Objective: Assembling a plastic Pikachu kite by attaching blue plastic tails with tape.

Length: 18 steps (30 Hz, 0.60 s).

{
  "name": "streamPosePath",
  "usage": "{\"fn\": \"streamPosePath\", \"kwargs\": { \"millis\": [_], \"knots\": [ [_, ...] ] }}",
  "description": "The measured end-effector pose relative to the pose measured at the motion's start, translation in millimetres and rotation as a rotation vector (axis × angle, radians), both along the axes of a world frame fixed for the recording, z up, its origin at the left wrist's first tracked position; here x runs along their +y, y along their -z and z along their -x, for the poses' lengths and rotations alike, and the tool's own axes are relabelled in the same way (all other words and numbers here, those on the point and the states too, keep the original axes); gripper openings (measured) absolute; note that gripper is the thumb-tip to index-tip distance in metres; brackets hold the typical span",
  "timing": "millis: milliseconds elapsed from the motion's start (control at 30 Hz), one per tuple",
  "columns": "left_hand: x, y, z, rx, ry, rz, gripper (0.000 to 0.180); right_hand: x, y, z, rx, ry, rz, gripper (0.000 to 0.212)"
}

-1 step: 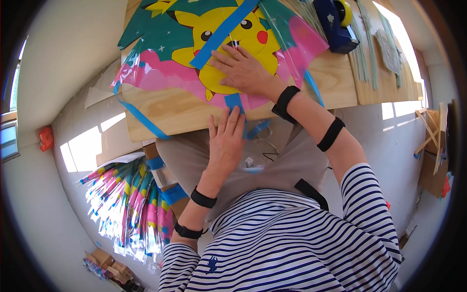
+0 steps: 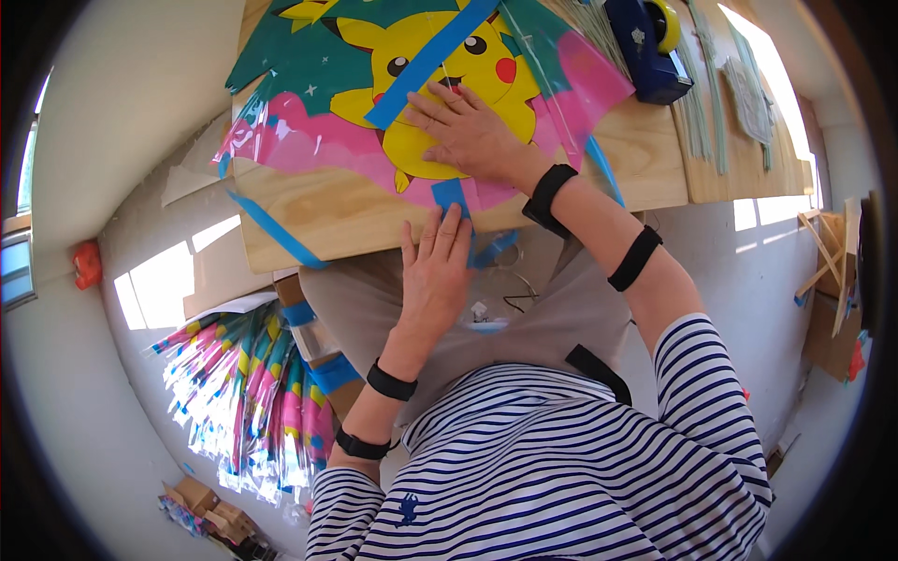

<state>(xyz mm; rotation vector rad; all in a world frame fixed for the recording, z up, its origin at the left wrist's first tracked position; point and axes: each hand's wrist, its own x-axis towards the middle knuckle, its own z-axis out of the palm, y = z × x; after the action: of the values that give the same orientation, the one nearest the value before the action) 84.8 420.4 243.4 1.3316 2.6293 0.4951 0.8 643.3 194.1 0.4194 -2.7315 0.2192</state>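
A printed plastic kite sheet, teal and pink with a yellow cartoon figure, lies spread on the wooden table. My right hand rests flat on the figure's body, fingers spread, holding nothing. A wide blue strip crosses the figure slantwise, its lower end by my right fingertips. At the table's near edge, my left hand lies with fingers stretched out over a short blue strip at the sheet's lower edge. Part of that strip is hidden under the fingers.
Another blue strip runs over the table's front left edge. A blue tape dispenser with a yellow core stands at the back right, beside bundles of thin sticks. Many folded colourful plastic pieces hang at lower left, near cardboard boxes.
The sheet's left corner has shifted slightly outward to the left. Both hands stay in the same places.
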Motion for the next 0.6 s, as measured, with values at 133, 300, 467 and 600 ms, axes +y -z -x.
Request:
{"fn": "streamPosePath", "kwargs": {
  "millis": [133,300,467,600],
  "knots": [
    [1.9,-2.7,5.8,-0.013,-0.027,-0.019,0.077,5.3,6.6,18.2,0.007,0.063,-0.038,0.064],
    [1.0,-7.0,15.5,-0.046,0.002,-0.032,0.077,11.2,10.0,24.8,-0.014,0.057,-0.062,0.067],
    [-4.2,-7.3,15.6,-0.054,0.054,-0.027,0.075,11.6,6.9,19.1,-0.034,0.047,-0.064,0.067],
    [-7.0,-11.9,11.0,-0.082,0.083,-0.013,0.075,11.8,5.9,13.3,-0.038,0.037,-0.053,0.067]
  ]
}}
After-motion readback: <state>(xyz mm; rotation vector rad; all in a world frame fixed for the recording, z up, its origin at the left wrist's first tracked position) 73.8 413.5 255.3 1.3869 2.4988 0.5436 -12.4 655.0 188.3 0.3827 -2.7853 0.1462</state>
